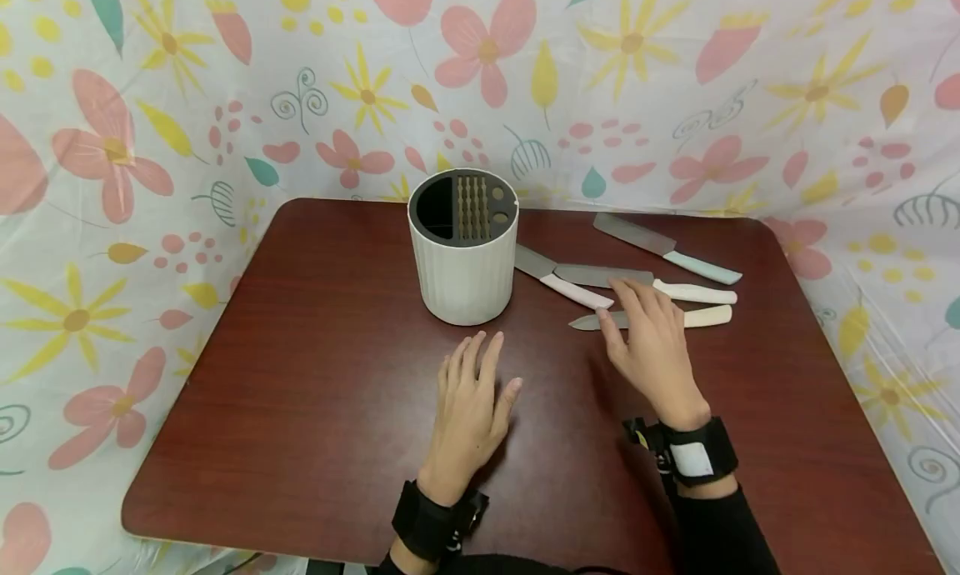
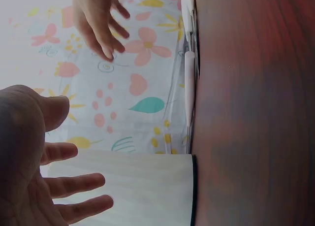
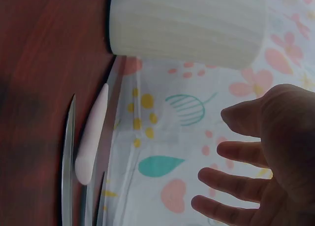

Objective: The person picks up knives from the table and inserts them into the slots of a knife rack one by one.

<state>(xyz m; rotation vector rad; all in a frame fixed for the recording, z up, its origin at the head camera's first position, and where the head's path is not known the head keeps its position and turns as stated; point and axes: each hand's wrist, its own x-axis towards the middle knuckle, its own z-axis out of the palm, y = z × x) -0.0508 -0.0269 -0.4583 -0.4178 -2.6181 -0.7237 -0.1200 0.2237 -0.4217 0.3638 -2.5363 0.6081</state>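
Observation:
A white knife holder [image 1: 467, 283] with a dark slotted top stands upright on the table. My left hand [image 1: 467, 417] hovers in front of it, fingers spread, holding nothing. My right hand [image 1: 656, 354] is held over the small cream-handled knife [image 1: 707, 316], hiding part of it. In the right wrist view this hand [image 3: 288, 157] has its fingers apart, above the knives and touching none. Behind it lie a white-handled knife [image 1: 693, 292] and a cleaver with a pale blue handle [image 1: 703, 267]. A pink-handled knife [image 1: 577, 292] lies beside the holder, its blade partly hidden behind it.
The dark reddish-brown table [image 1: 315, 392] has rounded corners. A white curtain [image 1: 247, 100] with pink and yellow flowers hangs close behind the table's back edge and along its sides. Black straps with cameras [image 1: 427, 521] circle both wrists.

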